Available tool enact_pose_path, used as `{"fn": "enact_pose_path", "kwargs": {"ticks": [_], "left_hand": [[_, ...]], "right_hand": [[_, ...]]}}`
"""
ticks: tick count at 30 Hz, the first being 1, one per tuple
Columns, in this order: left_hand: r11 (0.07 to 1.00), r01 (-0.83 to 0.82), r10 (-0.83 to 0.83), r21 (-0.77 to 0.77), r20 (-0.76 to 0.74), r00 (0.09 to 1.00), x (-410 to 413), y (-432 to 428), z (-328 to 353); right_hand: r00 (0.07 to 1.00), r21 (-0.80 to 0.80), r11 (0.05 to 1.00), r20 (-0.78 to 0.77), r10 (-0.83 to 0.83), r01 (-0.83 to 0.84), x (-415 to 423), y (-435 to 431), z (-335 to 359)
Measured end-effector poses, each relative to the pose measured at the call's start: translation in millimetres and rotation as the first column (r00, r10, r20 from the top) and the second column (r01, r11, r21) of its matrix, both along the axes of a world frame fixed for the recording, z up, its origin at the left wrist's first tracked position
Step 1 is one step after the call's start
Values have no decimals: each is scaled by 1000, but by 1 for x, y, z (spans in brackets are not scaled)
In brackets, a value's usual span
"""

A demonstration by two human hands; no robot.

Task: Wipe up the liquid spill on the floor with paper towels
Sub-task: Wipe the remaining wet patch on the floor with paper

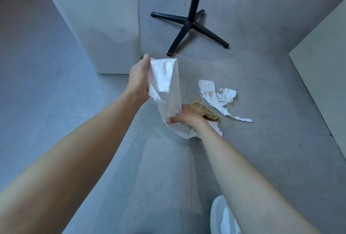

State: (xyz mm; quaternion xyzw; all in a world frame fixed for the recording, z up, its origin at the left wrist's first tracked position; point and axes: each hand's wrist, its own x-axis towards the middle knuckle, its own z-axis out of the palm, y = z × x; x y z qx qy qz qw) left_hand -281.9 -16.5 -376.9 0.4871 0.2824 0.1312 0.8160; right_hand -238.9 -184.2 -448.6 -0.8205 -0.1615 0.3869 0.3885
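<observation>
The left hand is gripping the top of a long white paper towel sheet; the right hand is pinching its lower end at the grey floor, beside a brown crumpled wad and torn stained white scraps.

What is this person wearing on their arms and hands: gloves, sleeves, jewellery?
Nothing that shows. The left hand and right hand are bare, without gloves, and both forearms are uncovered to the picture's edge, so no sleeve is in view. No watch, bracelet or ring can be seen. The only clothing visible is a white shoe at the bottom.
</observation>
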Motion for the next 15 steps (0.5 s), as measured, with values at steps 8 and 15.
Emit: {"fn": "enact_pose_path", "kwargs": {"ticks": [8, 15], "left_hand": [[928, -11, -22, 373, 83, 996, -5, 14, -16], [101, 351, -162, 931, -333, 929, -16, 3, -38]], "right_hand": [[987, 27, 1000, -159, 9, -5, 2, -30, -7], [940, 208, 977, -324, 106, -38, 23, -44, 23]]}}
